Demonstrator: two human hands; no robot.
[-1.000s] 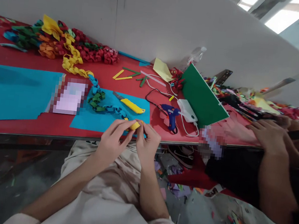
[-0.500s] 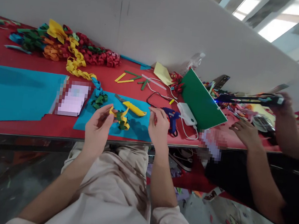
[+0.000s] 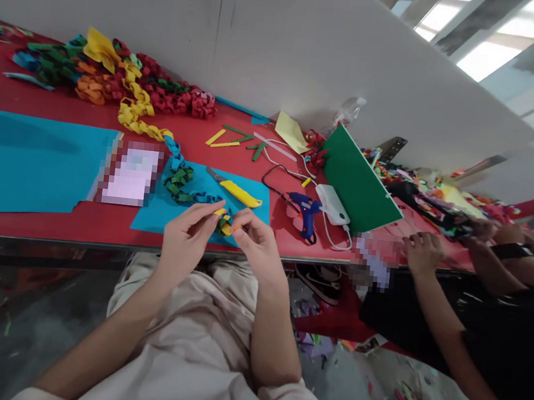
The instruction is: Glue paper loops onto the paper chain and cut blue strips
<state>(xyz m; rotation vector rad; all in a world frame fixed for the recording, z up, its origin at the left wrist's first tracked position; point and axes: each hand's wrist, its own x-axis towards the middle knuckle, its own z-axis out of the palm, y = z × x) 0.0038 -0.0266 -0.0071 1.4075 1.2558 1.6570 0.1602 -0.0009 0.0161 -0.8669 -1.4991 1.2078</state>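
Note:
A paper chain [image 3: 178, 181] of yellow, blue and green loops trails across a blue paper sheet [image 3: 151, 216] to my hands. My left hand [image 3: 187, 233] pinches a yellow link at its near end. From the other side, the fingers of my right hand [image 3: 257, 243] close on the same yellow end; fingertips partly hide the links. Just beyond my hands lies a yellow utility knife [image 3: 241, 194] with its blade out. A blue glue gun [image 3: 307, 214] rests on the red tabletop, right of my right hand.
Behind stands a heap of coloured paper chains [image 3: 164, 90]. Yellow and green paper strips [image 3: 225, 145] lie mid-table. To the right are a white power block [image 3: 332, 205] with cables and an upright green board [image 3: 357, 181]. A co-worker's hand [image 3: 423, 254] rests beyond it; a phone [image 3: 131, 173] lies left.
My right hand has moved left from near the glue gun to the chain's yellow end. My left hand has shifted slightly right and down. The co-worker's far hand has lowered a dark object.

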